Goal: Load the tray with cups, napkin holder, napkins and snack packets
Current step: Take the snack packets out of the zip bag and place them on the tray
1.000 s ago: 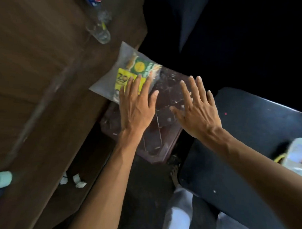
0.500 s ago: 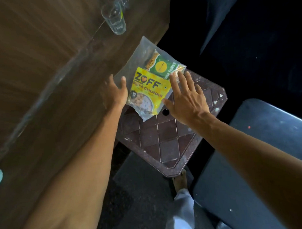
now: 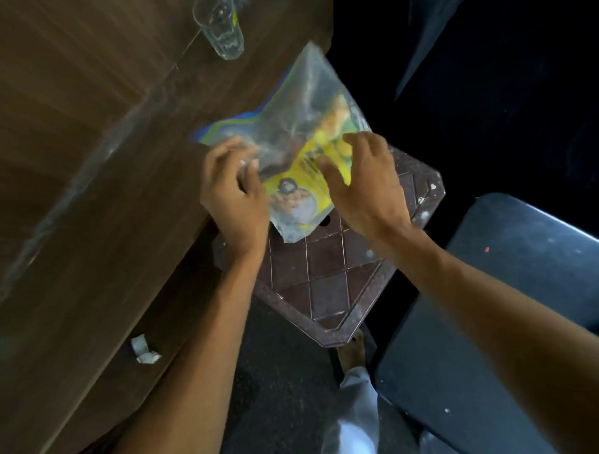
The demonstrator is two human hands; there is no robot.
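A clear plastic bag of yellow and green snack packets is lifted off the brown square stool, blurred by motion. My left hand grips its left side. My right hand grips its right side, fingers curled over the yellow packet. A clear glass cup stands on the wooden table above the bag. The tray and the napkin holder are out of view.
A dark blue chair seat lies at the right. Crumpled white paper bits sit on a lower ledge of the table. A foot and a white trouser leg show below the stool on the dark floor.
Both hands have closed on the bag of snack packets, which has risen from lying flat on the stool and tilted up. The view has shifted slightly closer.
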